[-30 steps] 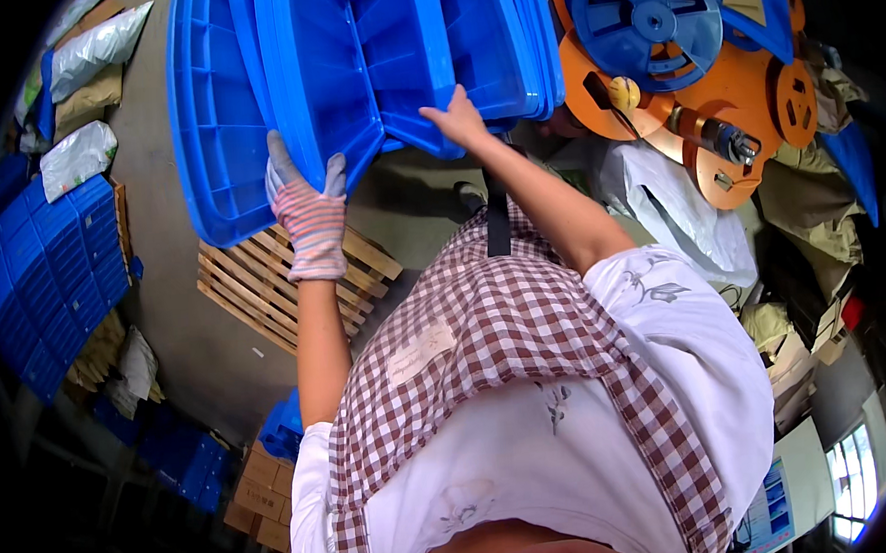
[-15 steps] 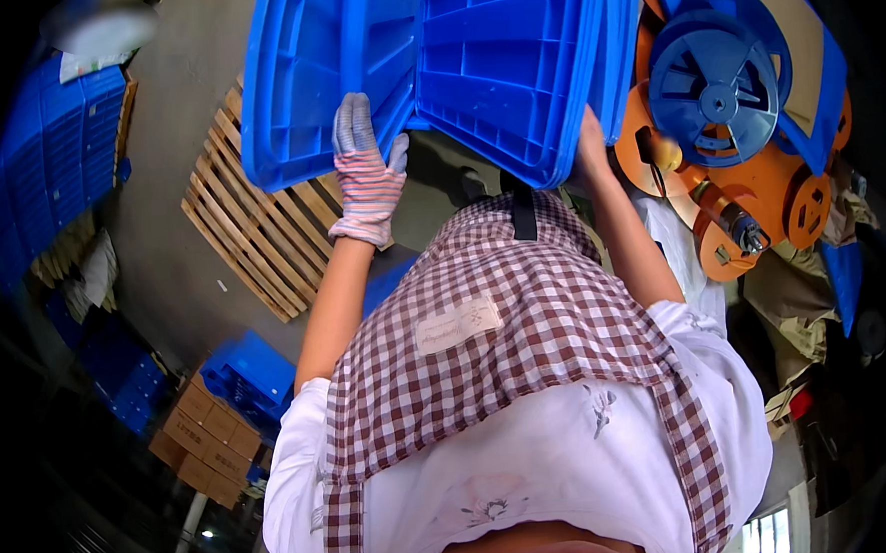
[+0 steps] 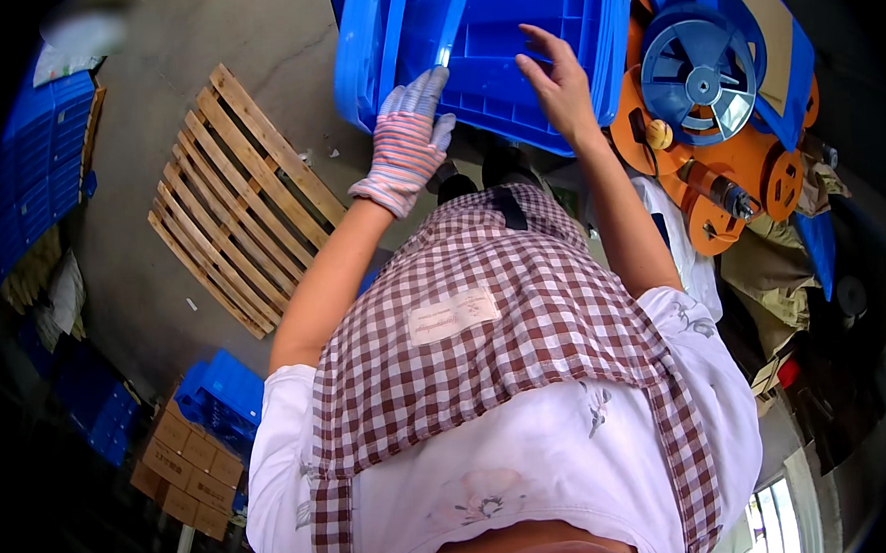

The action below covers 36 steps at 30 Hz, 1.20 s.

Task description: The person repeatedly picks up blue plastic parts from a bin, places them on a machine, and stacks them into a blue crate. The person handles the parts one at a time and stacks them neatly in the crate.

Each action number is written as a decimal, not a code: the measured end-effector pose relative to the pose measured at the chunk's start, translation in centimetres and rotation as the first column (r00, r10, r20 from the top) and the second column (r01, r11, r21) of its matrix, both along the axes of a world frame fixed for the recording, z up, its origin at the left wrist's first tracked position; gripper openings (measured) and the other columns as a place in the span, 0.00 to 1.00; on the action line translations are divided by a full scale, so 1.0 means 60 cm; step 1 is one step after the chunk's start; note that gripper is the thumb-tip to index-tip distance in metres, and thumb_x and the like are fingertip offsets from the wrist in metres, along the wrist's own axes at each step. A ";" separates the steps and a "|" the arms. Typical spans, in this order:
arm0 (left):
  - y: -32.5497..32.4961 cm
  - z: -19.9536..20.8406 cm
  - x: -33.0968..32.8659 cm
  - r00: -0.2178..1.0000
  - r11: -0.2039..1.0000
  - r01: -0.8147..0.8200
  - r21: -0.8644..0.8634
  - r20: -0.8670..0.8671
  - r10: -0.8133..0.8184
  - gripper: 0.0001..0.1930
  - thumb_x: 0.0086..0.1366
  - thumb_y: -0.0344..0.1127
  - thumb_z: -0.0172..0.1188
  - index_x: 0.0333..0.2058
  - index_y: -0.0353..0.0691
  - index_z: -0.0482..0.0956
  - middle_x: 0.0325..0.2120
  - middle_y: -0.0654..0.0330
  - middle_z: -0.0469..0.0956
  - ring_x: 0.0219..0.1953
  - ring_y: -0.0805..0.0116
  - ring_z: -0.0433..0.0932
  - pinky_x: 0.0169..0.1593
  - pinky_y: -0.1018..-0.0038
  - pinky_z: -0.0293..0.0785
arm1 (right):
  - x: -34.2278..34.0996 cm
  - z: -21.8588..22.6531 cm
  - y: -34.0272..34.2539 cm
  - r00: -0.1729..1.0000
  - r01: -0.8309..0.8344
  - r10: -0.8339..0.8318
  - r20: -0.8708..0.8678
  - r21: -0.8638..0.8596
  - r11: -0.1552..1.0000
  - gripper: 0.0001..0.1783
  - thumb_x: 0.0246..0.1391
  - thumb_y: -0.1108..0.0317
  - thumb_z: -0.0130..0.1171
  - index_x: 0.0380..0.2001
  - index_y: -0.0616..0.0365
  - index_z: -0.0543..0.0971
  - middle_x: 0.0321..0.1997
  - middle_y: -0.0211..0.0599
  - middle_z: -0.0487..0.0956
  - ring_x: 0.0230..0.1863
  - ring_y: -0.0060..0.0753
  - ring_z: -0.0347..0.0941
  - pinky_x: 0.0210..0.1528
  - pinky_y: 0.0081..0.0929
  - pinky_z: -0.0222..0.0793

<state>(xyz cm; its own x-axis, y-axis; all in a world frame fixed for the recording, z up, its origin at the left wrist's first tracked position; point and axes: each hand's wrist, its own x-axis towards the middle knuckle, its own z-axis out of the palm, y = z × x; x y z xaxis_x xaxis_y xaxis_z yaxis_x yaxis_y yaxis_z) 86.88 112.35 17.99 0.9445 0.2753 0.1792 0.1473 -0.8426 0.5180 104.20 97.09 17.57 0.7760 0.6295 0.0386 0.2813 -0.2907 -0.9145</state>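
Note:
Ribbed blue plastic panels [image 3: 512,73], which look like crate lids, stand in a stack in front of me, the left one leaning over toward the right. My left hand [image 3: 411,143] wears a striped knit glove. Its fingers lie stretched out against the left panel's near edge, with the thumb apart. Bare and empty, my right hand [image 3: 561,88] hovers over the near side of the stack, fingers spread and slightly curled. Whether its fingertips touch the panels I cannot tell.
A wooden pallet [image 3: 249,202] lies on the floor at left. To the right are a blue reel [image 3: 700,83], orange discs [image 3: 781,187] and a dark power tool [image 3: 724,192]. Blue crates [image 3: 42,167] stand far left; cardboard boxes [image 3: 192,465] sit at the lower left.
The left panel has swung rightward toward the others, with my gloved hand moving along. My right hand has let go of the stack's right edge and moved left over it.

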 end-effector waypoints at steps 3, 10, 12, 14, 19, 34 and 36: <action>0.015 0.010 -0.014 1.000 0.997 -0.019 0.068 0.026 0.017 0.31 0.55 0.29 0.60 0.59 0.37 0.63 0.51 0.46 0.71 0.52 0.45 0.70 0.58 0.56 0.64 | -0.024 0.006 -0.006 0.999 0.005 -0.005 -0.035 0.025 1.000 0.23 0.57 0.63 0.59 0.56 0.50 0.72 0.55 0.45 0.72 0.52 0.41 0.74 0.52 0.32 0.73; 0.023 0.024 -0.022 0.959 0.974 -0.209 0.090 -0.175 0.222 0.34 0.57 0.32 0.61 0.62 0.41 0.59 0.42 0.45 0.73 0.45 0.43 0.72 0.50 0.54 0.69 | 0.022 -0.004 -0.064 0.974 0.125 -0.114 -0.196 0.042 0.991 0.22 0.59 0.65 0.57 0.56 0.54 0.72 0.53 0.39 0.76 0.52 0.30 0.74 0.53 0.26 0.70; 0.022 0.036 -0.016 0.948 0.971 -0.232 0.055 -0.211 0.239 0.35 0.59 0.33 0.61 0.64 0.42 0.57 0.45 0.45 0.73 0.47 0.43 0.71 0.52 0.54 0.68 | 0.054 -0.003 -0.090 0.968 0.229 -0.229 0.105 0.013 0.973 0.25 0.57 0.62 0.59 0.57 0.53 0.71 0.51 0.46 0.76 0.49 0.39 0.77 0.48 0.29 0.74; 0.013 0.035 -0.018 0.953 0.957 -0.254 0.141 -0.130 0.272 0.34 0.59 0.32 0.60 0.63 0.42 0.58 0.48 0.45 0.71 0.50 0.44 0.69 0.53 0.55 0.67 | 0.083 -0.017 -0.112 0.899 0.435 -0.436 0.041 0.039 0.900 0.27 0.56 0.61 0.58 0.58 0.55 0.70 0.53 0.52 0.73 0.50 0.45 0.75 0.50 0.33 0.72; -0.055 0.094 0.058 0.987 0.990 0.085 0.109 0.128 -0.099 0.21 0.54 0.27 0.61 0.50 0.41 0.75 0.49 0.49 0.72 0.53 0.47 0.70 0.56 0.57 0.67 | 0.086 -0.203 -0.092 0.842 0.401 -0.262 0.471 -0.224 0.888 0.34 0.59 0.45 0.48 0.55 0.66 0.68 0.51 0.64 0.72 0.53 0.61 0.68 0.56 0.47 0.63; -0.015 0.047 0.292 0.902 0.808 0.401 0.432 -0.339 -0.267 0.19 0.60 0.27 0.55 0.51 0.39 0.73 0.47 0.49 0.76 0.52 0.50 0.73 0.61 0.57 0.62 | 0.109 -0.117 -0.154 0.816 0.360 -0.432 -0.384 -0.247 0.900 0.35 0.55 0.53 0.57 0.58 0.68 0.65 0.59 0.56 0.69 0.61 0.54 0.63 0.64 0.42 0.57; -0.047 0.059 0.311 0.931 0.850 0.365 0.381 -0.161 -0.328 0.20 0.58 0.26 0.56 0.51 0.37 0.73 0.48 0.48 0.75 0.53 0.49 0.72 0.61 0.57 0.62 | 0.042 -0.127 -0.083 0.829 0.379 -0.398 -0.394 -0.129 0.916 0.48 0.52 0.45 0.58 0.61 0.74 0.56 0.62 0.65 0.63 0.64 0.60 0.59 0.66 0.44 0.54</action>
<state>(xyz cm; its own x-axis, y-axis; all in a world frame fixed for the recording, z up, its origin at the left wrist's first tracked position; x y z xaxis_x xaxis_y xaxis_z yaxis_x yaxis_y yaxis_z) 105.53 109.50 21.53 0.9819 -0.1494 0.1162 -0.1639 -0.9782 0.1272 106.70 92.12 9.97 0.8976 0.2665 -0.3512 -0.2536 -0.3394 -0.9058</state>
